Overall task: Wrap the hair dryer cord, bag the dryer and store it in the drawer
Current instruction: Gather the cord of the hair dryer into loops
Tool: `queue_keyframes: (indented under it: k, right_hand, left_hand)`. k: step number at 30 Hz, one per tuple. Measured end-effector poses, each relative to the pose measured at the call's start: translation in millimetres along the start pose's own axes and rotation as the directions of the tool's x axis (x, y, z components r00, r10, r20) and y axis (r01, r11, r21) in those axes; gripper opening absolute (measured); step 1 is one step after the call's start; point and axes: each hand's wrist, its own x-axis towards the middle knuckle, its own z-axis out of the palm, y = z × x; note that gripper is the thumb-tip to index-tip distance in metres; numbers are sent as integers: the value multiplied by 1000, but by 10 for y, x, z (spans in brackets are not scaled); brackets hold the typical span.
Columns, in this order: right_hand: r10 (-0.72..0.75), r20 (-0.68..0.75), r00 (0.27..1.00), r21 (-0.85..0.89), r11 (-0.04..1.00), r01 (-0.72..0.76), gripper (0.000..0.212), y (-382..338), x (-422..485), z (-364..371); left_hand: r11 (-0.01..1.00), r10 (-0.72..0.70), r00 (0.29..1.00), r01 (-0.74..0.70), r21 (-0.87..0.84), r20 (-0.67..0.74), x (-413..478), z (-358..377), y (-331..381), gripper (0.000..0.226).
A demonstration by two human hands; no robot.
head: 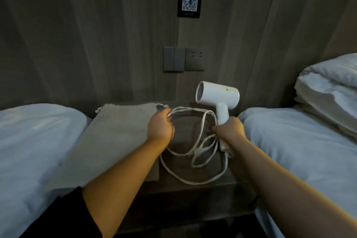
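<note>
- Found the hair dryer just right of centre: white, upright, nozzle turned left.
- Gripped its handle in the right hand, fingers curled round it, with a strand of cord seemingly caught in the same grasp.
- Saw the cord not yet wrapped, hanging in loose white loops from the handle's foot onto the nightstand at lower centre.
- Held a bunch of those loops in the left hand, fingers closed round them, just left of centre.
- Judged the dryer light, rigid and probably a little slippery, so best taken by the handle.
- Judged the cord limp yet springy and apt to uncoil, so best pinched close to the handle while winding.
- Saw the grey cloth bag lying flat at centre left, soft and floppy, likely needing both hands to open.
- Noted a bed at lower left, a second bed at lower right, pillows at the right edge, and a switch and socket above centre.
- Could not make out a drawer.
</note>
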Motion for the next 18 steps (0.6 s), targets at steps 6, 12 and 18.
queue_keyframes:
  k: [6, 12, 18]
  right_hand:
    - [-54, -15, 998, 121, 991, 55, 49, 278, -959, -406]
    - [-67, 143, 988, 425, 905, 0, 21, 830, -1955, -611]
    - [-87, 245, 966, 446, 895, -32, 34, 1344, -2359, -542]
  left_hand:
    - [878, -178, 982, 184, -441, 57, -949, -322, 192, 36]
    - [723, -234, 948, 319, -612, 217, -2046, -420, 22, 31]
    - [665, -318, 874, 482, -570, 368, -2652, -258, -373, 15]
